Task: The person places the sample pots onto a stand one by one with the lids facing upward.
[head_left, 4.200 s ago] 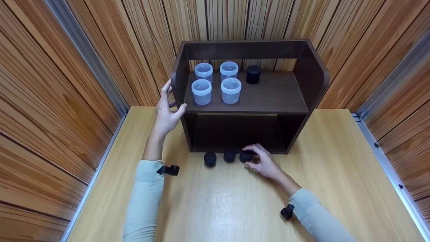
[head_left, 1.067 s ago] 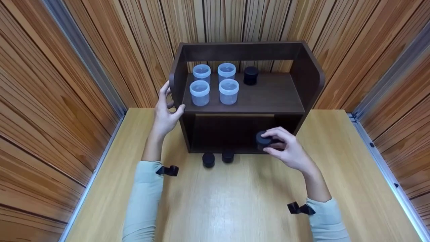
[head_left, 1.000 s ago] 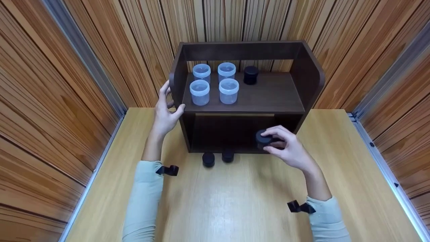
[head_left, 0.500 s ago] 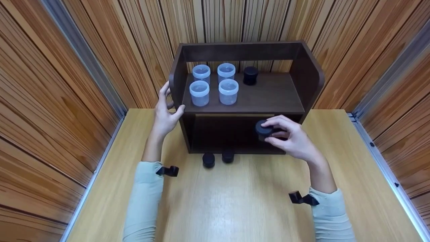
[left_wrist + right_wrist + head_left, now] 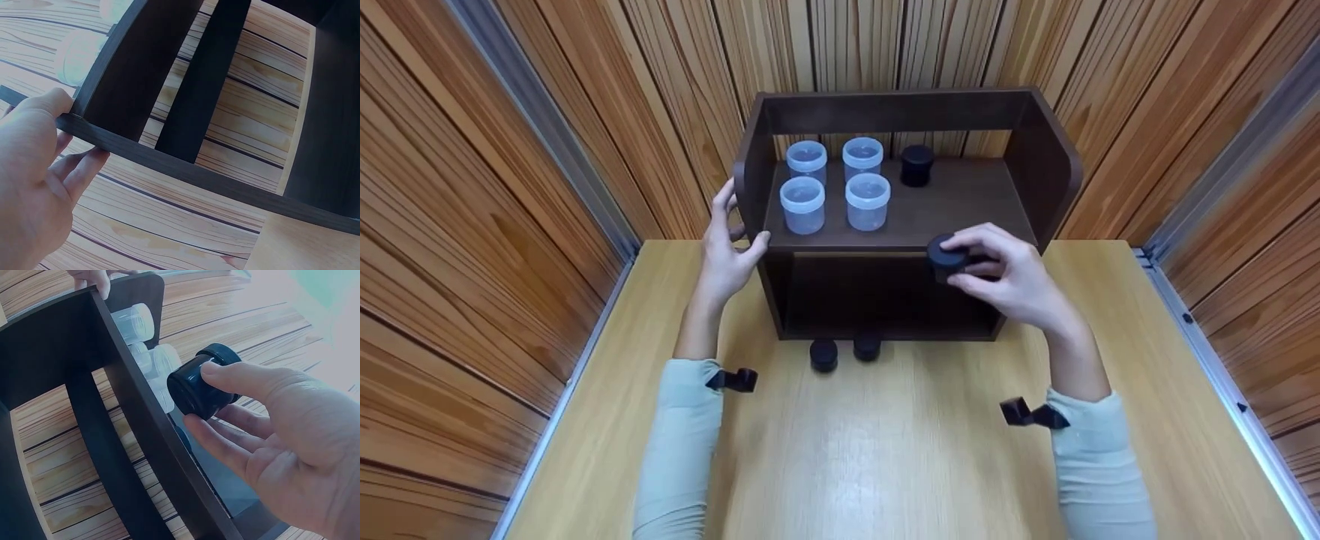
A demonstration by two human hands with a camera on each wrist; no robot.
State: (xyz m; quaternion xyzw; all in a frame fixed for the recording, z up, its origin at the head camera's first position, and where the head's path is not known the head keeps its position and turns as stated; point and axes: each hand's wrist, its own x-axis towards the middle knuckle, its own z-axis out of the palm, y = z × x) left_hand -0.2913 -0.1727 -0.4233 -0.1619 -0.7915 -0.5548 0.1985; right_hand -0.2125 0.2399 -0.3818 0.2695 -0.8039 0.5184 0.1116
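My right hand [image 5: 1005, 274] holds a black lidded jar [image 5: 947, 259] between thumb and fingers, just in front of the upper board's front edge. In the right wrist view the jar [image 5: 203, 379] is tilted and clear of the board. The left hand [image 5: 727, 251] grips the left side panel of a dark brown two-tier shelf [image 5: 900, 246], thumb at its front edge and fingers on the outer side. Several translucent jars [image 5: 868, 202] stand in two rows on the upper board's left. A second black jar [image 5: 916, 166] is at the back, right of them.
Two more black jars, one on the left [image 5: 823, 355] and one on the right [image 5: 867, 346], stand on the wooden table [image 5: 847, 450] before the shelf. Wood-patterned walls [image 5: 855, 45] close in the back and both sides.
My right hand picked up the rightmost black jar from the table, carried it right, then raised it to the upper board's front edge. The left hand keeps its grip on the shelf.
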